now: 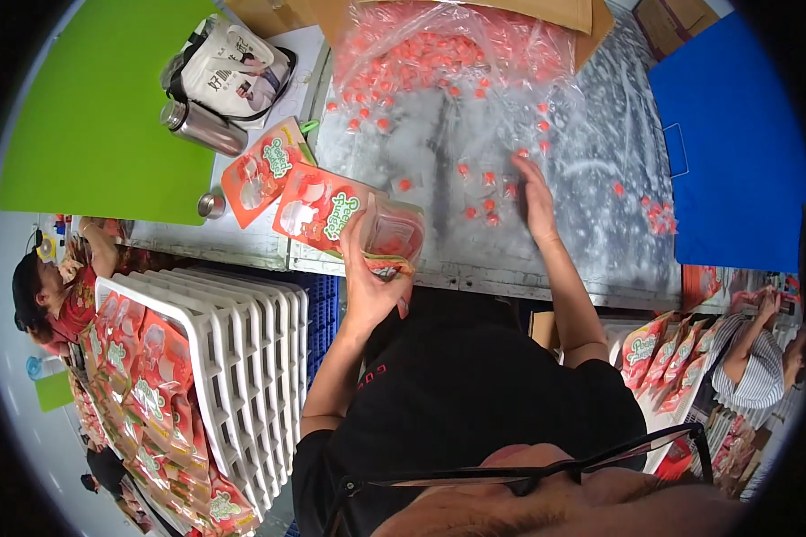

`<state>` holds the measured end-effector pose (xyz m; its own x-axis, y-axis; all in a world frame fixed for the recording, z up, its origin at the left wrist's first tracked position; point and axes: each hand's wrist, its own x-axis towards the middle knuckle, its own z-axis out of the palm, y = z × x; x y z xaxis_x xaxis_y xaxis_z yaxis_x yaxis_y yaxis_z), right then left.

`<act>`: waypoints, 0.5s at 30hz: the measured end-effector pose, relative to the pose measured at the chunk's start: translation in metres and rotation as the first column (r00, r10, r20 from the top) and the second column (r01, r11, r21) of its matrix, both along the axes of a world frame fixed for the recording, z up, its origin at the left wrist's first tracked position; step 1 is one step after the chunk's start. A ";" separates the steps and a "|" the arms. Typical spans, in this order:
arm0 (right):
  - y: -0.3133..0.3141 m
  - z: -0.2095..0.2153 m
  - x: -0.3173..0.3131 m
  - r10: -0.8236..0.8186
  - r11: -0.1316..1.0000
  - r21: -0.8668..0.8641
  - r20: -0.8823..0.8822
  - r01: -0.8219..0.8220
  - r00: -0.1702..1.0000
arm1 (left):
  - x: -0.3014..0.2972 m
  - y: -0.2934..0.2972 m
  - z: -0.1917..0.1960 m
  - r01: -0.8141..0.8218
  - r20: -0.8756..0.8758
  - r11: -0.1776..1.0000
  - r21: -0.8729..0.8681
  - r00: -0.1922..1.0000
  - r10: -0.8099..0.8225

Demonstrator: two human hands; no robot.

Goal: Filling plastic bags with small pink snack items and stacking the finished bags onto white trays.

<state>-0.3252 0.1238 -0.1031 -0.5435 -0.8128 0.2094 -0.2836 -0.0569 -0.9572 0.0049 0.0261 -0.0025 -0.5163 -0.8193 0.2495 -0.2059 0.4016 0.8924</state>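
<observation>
My left hand [372,282] grips a red and clear candy pouch [318,210] at its end nearest me. The pouch lies over the table's near edge, its see-through part to the right. Partly under it, a second red pouch [246,188] rests to the left. On the metal table [591,224], my right hand [537,201] stands on its edge with fingers stretched out and nothing gripped. Several small red wrapped candies [490,206] lie just left of its palm, and others [544,125] sit beyond its fingertips.
A large clear bag of red candies [457,49] spreads across the far side. A steel flask [201,125], its cup [211,206] and a white bag [233,72] stand at left. Stacked white crates [215,331] hold filled pouches. A blue panel [734,143] borders the right; people work at both sides.
</observation>
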 end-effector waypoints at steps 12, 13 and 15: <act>-0.034 -0.002 0.051 0.180 0.983 0.165 -0.775 -0.081 0.606 | -0.011 0.001 0.016 0.058 -0.019 0.997 -0.047 0.998 -0.059; -0.028 -0.005 0.052 0.129 0.990 0.139 -0.776 -0.033 0.617 | -0.011 0.002 0.015 0.102 -0.034 0.989 -0.112 0.994 -0.106; -0.028 -0.012 0.049 0.083 0.994 0.113 -0.777 0.008 0.623 | -0.018 0.002 0.003 0.157 -0.172 0.981 -0.111 0.969 -0.175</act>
